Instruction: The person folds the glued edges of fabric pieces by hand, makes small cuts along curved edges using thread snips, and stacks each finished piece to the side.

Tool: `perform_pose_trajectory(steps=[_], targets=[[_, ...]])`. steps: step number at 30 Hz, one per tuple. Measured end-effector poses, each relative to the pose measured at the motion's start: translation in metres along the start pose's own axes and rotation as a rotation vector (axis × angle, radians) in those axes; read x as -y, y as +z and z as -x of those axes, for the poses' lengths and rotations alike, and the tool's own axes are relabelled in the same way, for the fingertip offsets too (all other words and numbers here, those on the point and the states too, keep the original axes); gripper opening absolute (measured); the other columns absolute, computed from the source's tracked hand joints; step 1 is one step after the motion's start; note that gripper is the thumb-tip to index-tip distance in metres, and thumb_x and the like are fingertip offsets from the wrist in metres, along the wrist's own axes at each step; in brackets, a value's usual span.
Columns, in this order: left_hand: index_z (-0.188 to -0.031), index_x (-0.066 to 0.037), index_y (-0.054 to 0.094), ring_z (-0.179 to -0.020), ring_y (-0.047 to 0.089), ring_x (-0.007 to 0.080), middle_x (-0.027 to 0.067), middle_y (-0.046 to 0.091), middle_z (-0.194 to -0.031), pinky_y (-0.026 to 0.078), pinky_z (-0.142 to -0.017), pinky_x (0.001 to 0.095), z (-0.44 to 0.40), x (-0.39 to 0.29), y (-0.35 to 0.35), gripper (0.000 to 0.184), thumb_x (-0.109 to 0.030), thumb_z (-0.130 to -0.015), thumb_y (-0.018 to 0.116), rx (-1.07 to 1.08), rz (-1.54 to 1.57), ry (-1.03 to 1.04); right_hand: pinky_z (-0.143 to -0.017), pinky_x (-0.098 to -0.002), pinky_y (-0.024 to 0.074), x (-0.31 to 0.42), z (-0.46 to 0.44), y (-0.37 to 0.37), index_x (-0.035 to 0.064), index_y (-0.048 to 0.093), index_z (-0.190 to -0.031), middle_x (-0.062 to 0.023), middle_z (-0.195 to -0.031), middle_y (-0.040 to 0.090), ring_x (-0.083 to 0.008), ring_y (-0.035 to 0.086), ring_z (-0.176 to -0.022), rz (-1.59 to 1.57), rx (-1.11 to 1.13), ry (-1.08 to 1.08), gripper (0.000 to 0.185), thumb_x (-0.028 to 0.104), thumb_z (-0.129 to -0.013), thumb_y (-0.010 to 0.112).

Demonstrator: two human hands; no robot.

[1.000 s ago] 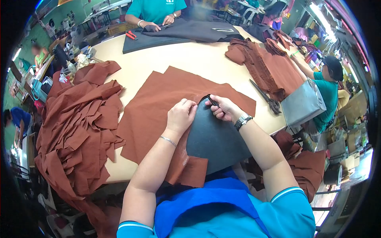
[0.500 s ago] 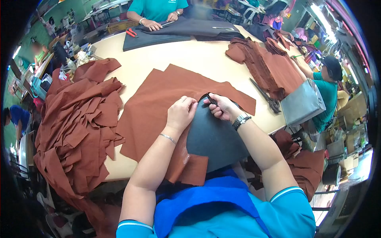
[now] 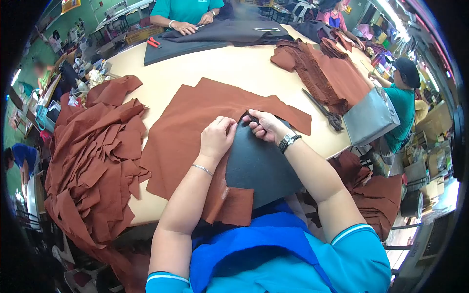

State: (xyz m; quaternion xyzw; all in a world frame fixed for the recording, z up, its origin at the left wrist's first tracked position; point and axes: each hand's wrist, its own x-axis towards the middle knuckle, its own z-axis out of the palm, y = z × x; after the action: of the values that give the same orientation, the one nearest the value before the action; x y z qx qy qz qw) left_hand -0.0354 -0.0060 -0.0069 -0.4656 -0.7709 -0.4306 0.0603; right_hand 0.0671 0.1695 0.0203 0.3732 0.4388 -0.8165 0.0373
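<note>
My left hand (image 3: 218, 139) is closed in a pinch at the edge of a rust-brown cloth (image 3: 181, 122) spread on the table. Just to its right, my right hand (image 3: 267, 128) is wrapped round a small black hand tool (image 3: 249, 117), mostly covered by the fingers. Below both hands lies a smooth dark panel (image 3: 261, 168), its curved top meeting the brown cloth. A folded brown flap (image 3: 238, 206) overlaps the panel's lower left, close to the table's front edge.
Heaped brown cloth (image 3: 97, 161) hangs over the left side. Large dark shears (image 3: 320, 108) lie right, by a grey box (image 3: 372, 117) and more brown cloth (image 3: 337, 73). Red-handled snips (image 3: 153, 42) rest on dark fabric (image 3: 185, 49) near a co-worker's hands (image 3: 184, 28).
The whole view has shifted slightly. Both hands stay close together at the same cloth edge, and the right hand has turned a little round the black tool.
</note>
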Motion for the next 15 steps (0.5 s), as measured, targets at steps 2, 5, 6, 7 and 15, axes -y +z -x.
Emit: perform_pose_trajectory(steps=[2,5,6,7,15], targets=[[-0.094,-0.008,0.071,-0.073,0.069,0.0217,0.0058,0.069,-0.088,0.056,-0.068,0.0345,-0.001,0.003,0.0,0.013,-0.021,-0.092,0.068,0.023,0.026,-0.001,-0.039,-0.0159,0.0273,-0.004,0.004,-0.001,0.0074,0.058,-0.101,0.0055,-0.068,0.044,-0.0016,0.03,-0.048,0.043,-0.014,-0.033,0.038,0.04,-0.108,0.041],[-0.102,-0.006,0.071,-0.082,0.069,0.0245,0.0099,0.069,-0.094,0.056,-0.075,0.0353,-0.004,0.003,-0.007,0.018,-0.022,-0.094,0.066,0.163,0.162,-0.054,-0.039,-0.0187,0.0285,-0.009,0.034,-0.021,0.0048,0.061,-0.105,0.0041,-0.07,0.047,-0.0029,0.031,-0.047,0.122,-0.081,-0.233,0.042,0.043,-0.107,0.043],[-0.104,-0.005,0.071,-0.086,0.069,0.0258,0.0116,0.069,-0.097,0.056,-0.078,0.0356,-0.006,0.006,-0.015,0.02,-0.022,-0.095,0.065,0.225,0.254,-0.061,-0.039,-0.0193,0.0283,-0.008,0.046,-0.033,0.0043,0.062,-0.105,0.0037,-0.07,0.047,-0.003,0.031,-0.047,0.171,-0.12,-0.318,0.043,0.043,-0.107,0.044],[-0.107,-0.004,0.071,-0.09,0.069,0.027,0.0133,0.069,-0.099,0.055,-0.081,0.0359,-0.007,0.009,-0.026,0.022,-0.021,-0.096,0.064,0.293,0.348,-0.073,-0.043,-0.0231,0.0363,-0.006,0.054,-0.052,0.0022,0.062,-0.11,0.0015,-0.073,0.052,-0.0062,0.04,-0.051,0.323,-0.241,-0.415,0.044,0.043,-0.107,0.045],[-0.154,-0.019,0.04,-0.151,0.023,0.038,0.0185,0.029,-0.161,0.018,-0.118,0.064,0.024,0.047,-0.087,0.107,-0.079,-0.069,0.068,0.633,-0.406,0.226,-0.101,-0.0428,0.0464,-0.021,0.058,-0.218,0.0024,0.064,-0.126,-0.0251,-0.122,0.064,-0.0373,0.061,-0.114,1.529,-1.206,-0.764,0.046,0.037,-0.096,0.063]])
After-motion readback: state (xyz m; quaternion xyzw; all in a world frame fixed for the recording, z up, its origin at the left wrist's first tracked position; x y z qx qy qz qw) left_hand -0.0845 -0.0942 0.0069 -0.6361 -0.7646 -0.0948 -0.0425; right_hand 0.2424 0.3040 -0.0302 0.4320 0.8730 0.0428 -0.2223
